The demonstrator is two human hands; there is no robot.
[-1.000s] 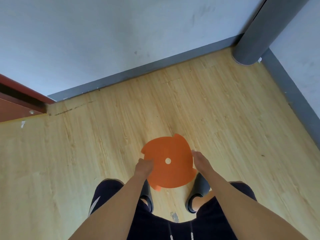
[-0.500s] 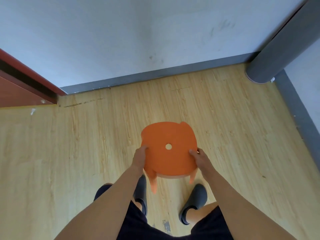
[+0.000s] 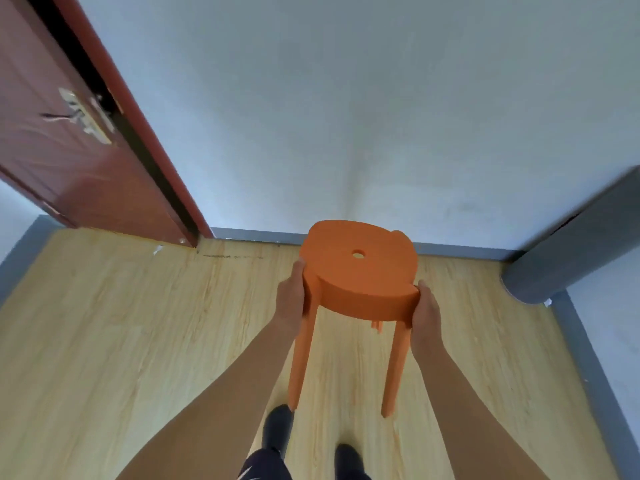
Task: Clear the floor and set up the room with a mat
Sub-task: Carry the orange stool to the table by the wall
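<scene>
An orange plastic stool (image 3: 358, 271) with a round seat and a small centre hole hangs in the air in front of me, its legs pointing down above the wooden floor (image 3: 138, 323). My left hand (image 3: 291, 299) grips the seat's left rim. My right hand (image 3: 426, 313) grips the right rim. A rolled grey mat (image 3: 568, 254) leans in the right corner against the wall.
A dark red door (image 3: 69, 133) with a metal latch stands at the left. A grey skirting board (image 3: 467, 249) runs along the white wall ahead and down the right side. My dark shoes (image 3: 277, 427) stand on the floor below the stool.
Both hands have lifted the stool from floor level up to chest height. My view has tilted up, bringing the door and more wall into sight.
</scene>
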